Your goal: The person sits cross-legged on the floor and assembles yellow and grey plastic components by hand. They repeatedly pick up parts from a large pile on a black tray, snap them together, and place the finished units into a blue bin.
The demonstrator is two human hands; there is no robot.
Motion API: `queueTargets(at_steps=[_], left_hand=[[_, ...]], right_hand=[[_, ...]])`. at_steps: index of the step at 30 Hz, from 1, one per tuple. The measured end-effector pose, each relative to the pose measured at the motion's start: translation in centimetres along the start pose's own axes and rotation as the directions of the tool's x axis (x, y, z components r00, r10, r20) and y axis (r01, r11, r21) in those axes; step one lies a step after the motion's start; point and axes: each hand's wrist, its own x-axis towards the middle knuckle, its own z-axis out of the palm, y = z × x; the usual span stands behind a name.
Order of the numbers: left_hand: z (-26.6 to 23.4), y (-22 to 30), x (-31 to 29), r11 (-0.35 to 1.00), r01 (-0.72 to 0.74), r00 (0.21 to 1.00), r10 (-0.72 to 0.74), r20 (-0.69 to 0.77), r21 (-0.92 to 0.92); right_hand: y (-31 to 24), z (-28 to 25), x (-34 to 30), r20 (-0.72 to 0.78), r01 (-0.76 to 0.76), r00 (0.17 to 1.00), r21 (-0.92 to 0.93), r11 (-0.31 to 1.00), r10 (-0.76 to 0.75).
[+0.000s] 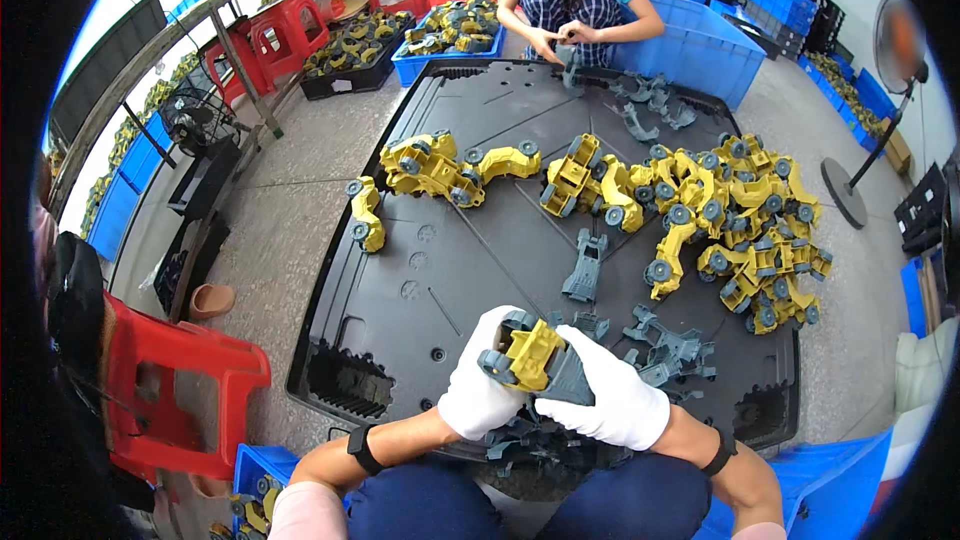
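Both hands wear white gloves and meet over the near part of the black table (470, 270). My left hand (480, 385) is closed round a yellow toy truck body (530, 355) with grey wheels. My right hand (618, 392) grips a grey plastic toy part (570, 380), which touches the yellow body's right side; whether they are joined I cannot tell. Just beyond my right hand lie loose grey plastic parts (670, 350), and one single grey piece (586, 265) lies farther off. More grey pieces (540, 440) sit below my hands.
Piled yellow toy trucks (730, 200) cover the table's right side, others (430, 165) its far left. Across the table a person (580, 0) holds a grey part. A red stool (180, 380) stands left, blue crates (840, 480) near my legs, a fan (895, 70) far right.
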Motion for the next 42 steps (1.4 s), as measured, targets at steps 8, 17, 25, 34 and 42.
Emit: queueTargets(at_steps=[8,17,25,34,42], left_hand=[[-0.2,-0.5,-0.4,0.999,-0.016,0.999,0.015,-0.033,-0.031],[0.2,-0.7,-0.6,0.997,0.059,0.991,-0.052,0.124,-0.051],[1.3,-1.5,-1.4,0.926,0.212,0.974,-0.174,0.146,-0.313],[-0.4,-1.0,-1.1,0.549,0.525,0.828,-0.151,0.540,-0.650],[0.6,0.6,0.2,0.247,0.629,0.775,-0.132,0.618,-0.737]], right_hand=[[-0.4,-0.1,0.0,0.104,-0.046,0.993,-0.036,0.998,0.050],[-2.1,-1.0,-0.2,0.140,-0.097,0.983,-0.150,0.984,0.118],[-0.4,0.3,-0.6,-0.036,0.117,0.991,-0.240,0.964,-0.129],[-0.8,-0.6,0.1,-0.190,0.255,0.928,-0.307,0.917,-0.321],[-0.6,0.7,2.0,-0.436,0.247,0.890,0.216,0.945,-0.133]])
